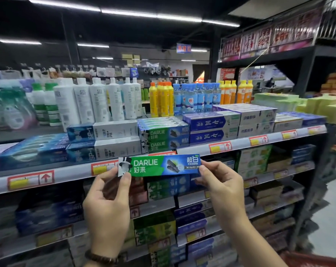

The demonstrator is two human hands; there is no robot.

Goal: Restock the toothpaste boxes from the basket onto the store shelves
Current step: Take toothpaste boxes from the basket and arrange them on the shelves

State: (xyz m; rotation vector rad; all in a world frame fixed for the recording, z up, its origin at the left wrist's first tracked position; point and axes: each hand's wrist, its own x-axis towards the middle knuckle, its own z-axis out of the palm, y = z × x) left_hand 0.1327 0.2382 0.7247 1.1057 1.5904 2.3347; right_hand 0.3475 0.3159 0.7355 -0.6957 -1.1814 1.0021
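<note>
Fingers [125, 182] of left hand [107, 205] and right hand [224, 186] pinch the Darlie box [159, 165], half-hiding a price tag [163, 152].

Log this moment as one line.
left hand: pinches Darlie box | right hand: pinches Darlie box | box: roughly level, just below shelved Darlie stack

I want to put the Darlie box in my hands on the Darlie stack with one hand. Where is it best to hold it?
Probably the middle of the Darlie box, from below, thumb on the front face and fingers behind. It is long, slim and nearly level, so a middle grip balances it; the left hand and right hand pinch its ends.
</note>
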